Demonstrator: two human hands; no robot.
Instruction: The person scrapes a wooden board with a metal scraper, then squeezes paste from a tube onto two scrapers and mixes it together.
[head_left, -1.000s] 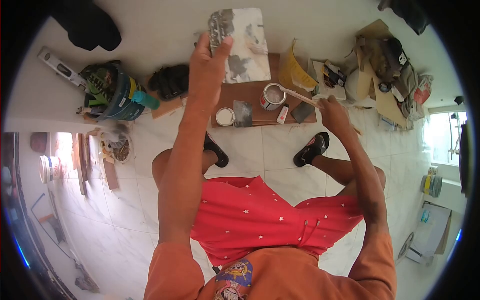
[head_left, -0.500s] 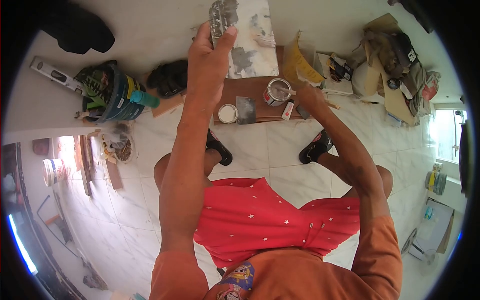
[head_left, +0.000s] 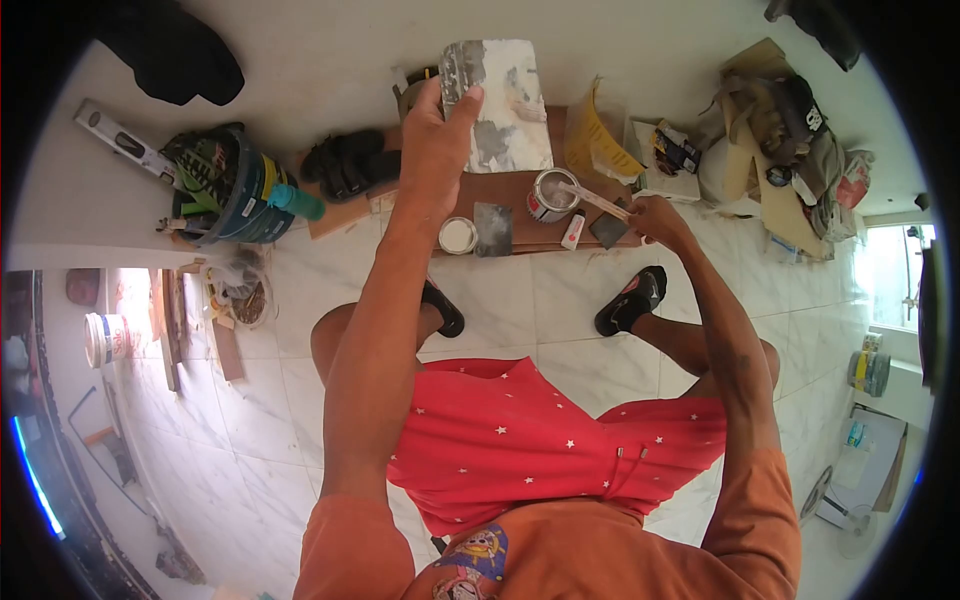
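My left hand (head_left: 440,140) grips a flat board (head_left: 515,90) smeared with grey and white paste, thumb on top, held above the brown boards. An open can (head_left: 546,210) of greyish paste sits on the brown boards. My right hand (head_left: 660,220) is closed on the near end of a flat stirring stick (head_left: 600,200), whose far end reaches into the can's mouth. Beside the can lie a small white and red tube (head_left: 573,230), a dark flat plate (head_left: 608,231), a grey flat sheet (head_left: 493,230) and a round white lid (head_left: 458,236).
The brown board platform (head_left: 440,200) lies on marble-patterned tiles between my feet. A yellow cut container (head_left: 600,140) stands behind it. At left are dark sandals (head_left: 345,165) and a tool bucket (head_left: 235,195). Cardboard and bags (head_left: 790,130) are piled at right.
My left hand and the board have come lower and slightly right in view. My right hand has moved right and down, with the stick leaning more outward from the can.
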